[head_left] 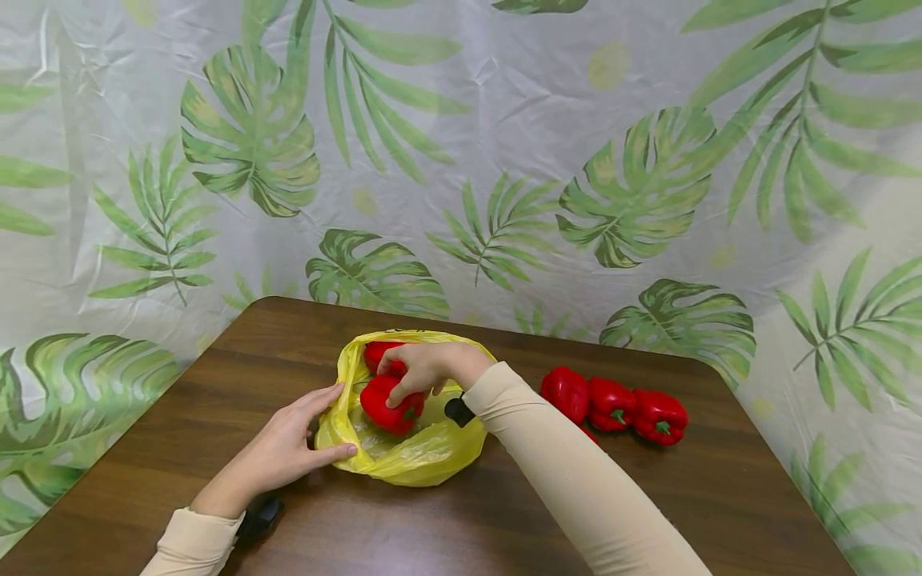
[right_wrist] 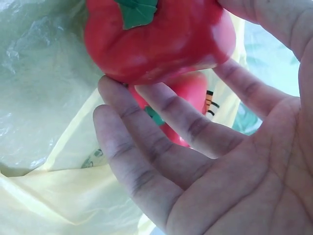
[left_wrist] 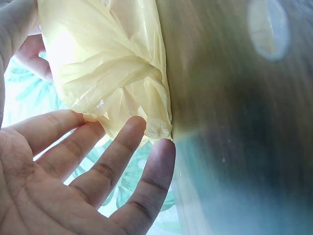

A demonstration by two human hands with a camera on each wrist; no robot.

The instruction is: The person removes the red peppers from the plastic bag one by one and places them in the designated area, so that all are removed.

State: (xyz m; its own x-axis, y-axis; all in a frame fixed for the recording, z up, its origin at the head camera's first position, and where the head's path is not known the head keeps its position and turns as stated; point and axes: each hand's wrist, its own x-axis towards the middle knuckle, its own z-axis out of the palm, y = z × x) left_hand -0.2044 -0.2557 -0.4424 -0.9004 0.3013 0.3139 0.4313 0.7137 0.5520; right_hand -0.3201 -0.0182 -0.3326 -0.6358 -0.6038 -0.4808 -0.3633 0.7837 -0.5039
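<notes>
A yellow plastic bag point(head_left: 403, 472) stands with its mouth spread on the table. Inside its mouth my right hand point(head_left: 425, 368) grips a red bell pepper point(head_left: 387, 406) between thumb and fingers. Seen from the right wrist, this pepper point(right_wrist: 161, 44) has a green stem and is held at the thumb and fingertips. Behind it in the bag lies another red bell pepper point(head_left: 378, 352), partly covered by the hand. My left hand point(head_left: 288, 444) rests against the bag's left side, its fairly straight fingertips touching the plastic point(left_wrist: 112, 73) and the thumb on the rim.
Right of the bag, several red bell peppers point(head_left: 612, 404) lie in a row on the brown wooden table point(head_left: 461, 528); my right forearm partly hides one. A leaf-patterned curtain point(head_left: 504, 144) hangs behind the table's far edge.
</notes>
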